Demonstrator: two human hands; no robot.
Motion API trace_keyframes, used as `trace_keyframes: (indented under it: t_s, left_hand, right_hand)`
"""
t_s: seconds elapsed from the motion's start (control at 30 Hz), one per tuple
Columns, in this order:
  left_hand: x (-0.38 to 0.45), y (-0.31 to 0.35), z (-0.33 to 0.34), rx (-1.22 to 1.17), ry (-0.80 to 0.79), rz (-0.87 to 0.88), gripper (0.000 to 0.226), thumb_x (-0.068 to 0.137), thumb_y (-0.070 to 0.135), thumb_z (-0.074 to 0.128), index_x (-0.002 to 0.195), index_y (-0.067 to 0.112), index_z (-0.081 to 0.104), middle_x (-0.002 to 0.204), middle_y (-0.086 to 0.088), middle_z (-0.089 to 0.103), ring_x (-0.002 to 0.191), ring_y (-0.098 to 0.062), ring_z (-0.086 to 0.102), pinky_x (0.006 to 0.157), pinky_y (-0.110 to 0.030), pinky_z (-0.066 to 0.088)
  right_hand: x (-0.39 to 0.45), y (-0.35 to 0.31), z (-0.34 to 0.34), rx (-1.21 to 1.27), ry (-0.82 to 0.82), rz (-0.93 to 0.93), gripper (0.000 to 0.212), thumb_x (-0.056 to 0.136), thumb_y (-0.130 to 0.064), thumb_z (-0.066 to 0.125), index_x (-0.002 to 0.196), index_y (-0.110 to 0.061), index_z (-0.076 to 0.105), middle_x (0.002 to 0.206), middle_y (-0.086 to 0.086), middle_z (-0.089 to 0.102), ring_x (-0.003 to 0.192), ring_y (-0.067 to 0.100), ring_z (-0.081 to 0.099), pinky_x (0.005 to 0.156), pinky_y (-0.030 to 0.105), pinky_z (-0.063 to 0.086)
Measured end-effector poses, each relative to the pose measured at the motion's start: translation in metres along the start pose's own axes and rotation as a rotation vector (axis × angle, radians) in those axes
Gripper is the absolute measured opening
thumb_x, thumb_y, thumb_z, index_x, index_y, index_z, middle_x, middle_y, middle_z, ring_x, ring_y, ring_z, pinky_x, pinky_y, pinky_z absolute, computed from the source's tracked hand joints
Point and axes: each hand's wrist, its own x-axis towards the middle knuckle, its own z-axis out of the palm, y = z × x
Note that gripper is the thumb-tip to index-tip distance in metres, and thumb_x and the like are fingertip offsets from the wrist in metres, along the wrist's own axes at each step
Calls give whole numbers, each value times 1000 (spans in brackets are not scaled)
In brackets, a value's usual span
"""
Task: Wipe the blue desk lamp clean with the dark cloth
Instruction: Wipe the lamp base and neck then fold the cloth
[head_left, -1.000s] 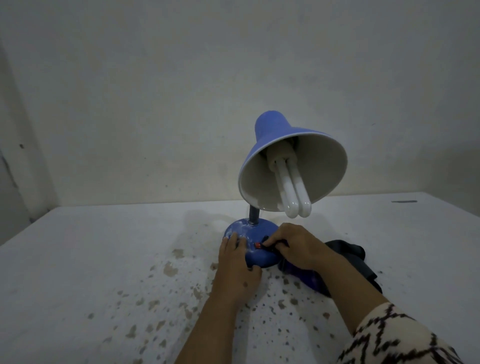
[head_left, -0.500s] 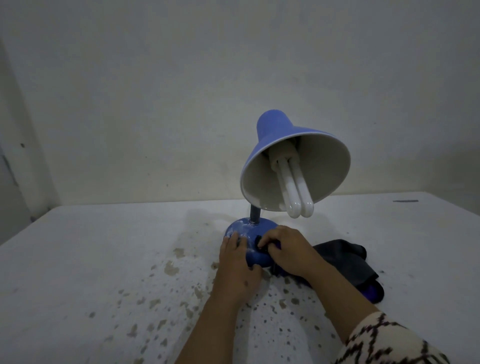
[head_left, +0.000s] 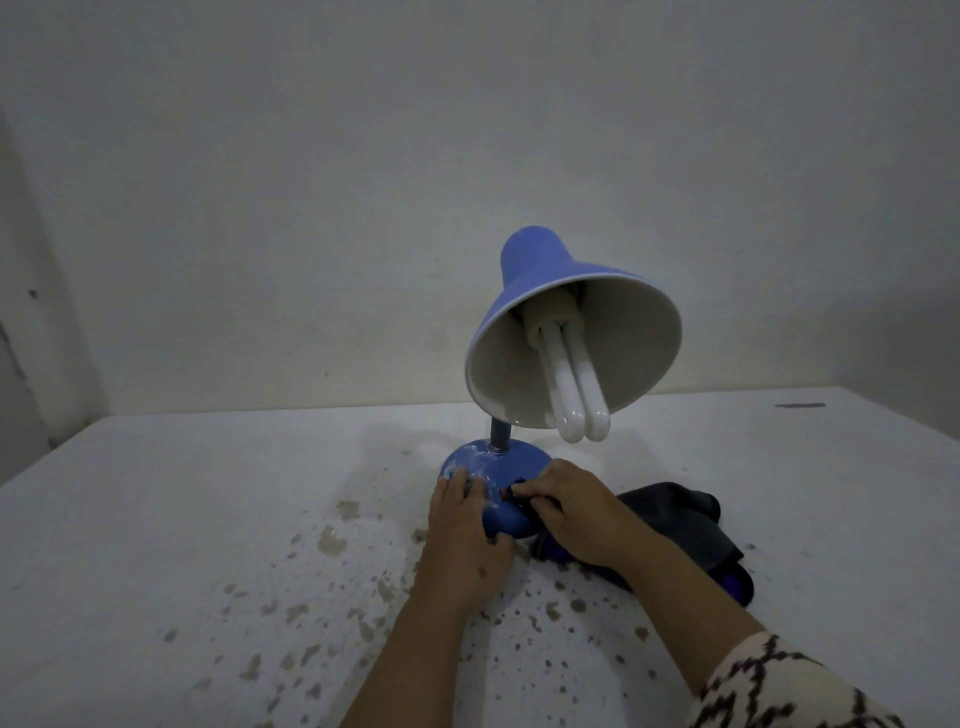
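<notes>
Head view: right hand (head_left: 574, 512) has slid back, uncovering the red switch (head_left: 505, 492).

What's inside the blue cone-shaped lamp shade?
Inside the blue lamp shade, a white twin-tube bulb hangs from a pale socket and pokes past the rim. The socket's fixing is hidden.

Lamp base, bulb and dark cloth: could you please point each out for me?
lamp base (head_left: 511, 470), head view, bare blue top.
bulb (head_left: 574, 387), head view, white tubes.
dark cloth (head_left: 680, 525), head view, folded part beside the wrist.
</notes>
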Motion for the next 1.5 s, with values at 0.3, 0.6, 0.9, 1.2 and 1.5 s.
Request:
trace_keyframes:
  t_s: [0.3, 0.6, 0.9, 1.2, 1.5]
  left_hand:
    - [1, 0, 2, -3, -1, 12, 68, 94, 22, 45, 150, 13, 6, 159, -2, -6, 148, -19, -7, 118, -26, 0]
    - [2, -1, 4, -41, -24, 0, 69, 95, 31, 40, 149, 14, 0, 159, -3, -7, 148, -18, -6, 118, -26, -2]
    - [0, 1, 0, -32, -12, 8, 66, 96, 24, 41, 149, 15, 3, 159, -2, -8, 147, -17, -8, 117, -25, -3]
    - [2, 3, 3, -10, -30, -29, 104, 56, 60, 10, 148, 13, -5, 158, -2, -11, 147, -17, -8, 117, -25, -6]
    - [1, 0, 2, -78, -27, -23, 85, 74, 49, 21, 149, 14, 4, 159, -2, -4, 148, -16, -3, 117, -24, -3]
  right_hand:
    - [18, 5, 4, -158, 103, 28, 31, 96, -23, 40, 115, -29, 64, 117, 8, 57, 104, 26, 50, 86, 34, 43]
    - [67, 20, 35, -199, 199, 198, 31, 92, -32, 41, 101, -18, 67, 104, 6, 65, 92, 21, 59, 80, 24, 48]
    - [24, 17, 0, 91, 71, -53, 23, 89, -6, 53, 102, -10, 72, 109, 7, 70, 100, 16, 62, 83, 3, 35]
    - [49, 7, 17, -16, 51, -12, 28, 93, -18, 47, 112, -18, 67, 116, 8, 66, 103, 25, 61, 90, 26, 43]
    - [59, 7, 24, -21, 73, 244, 31, 92, -13, 41, 116, -16, 61, 118, 10, 62, 109, 26, 58, 83, 28, 45]
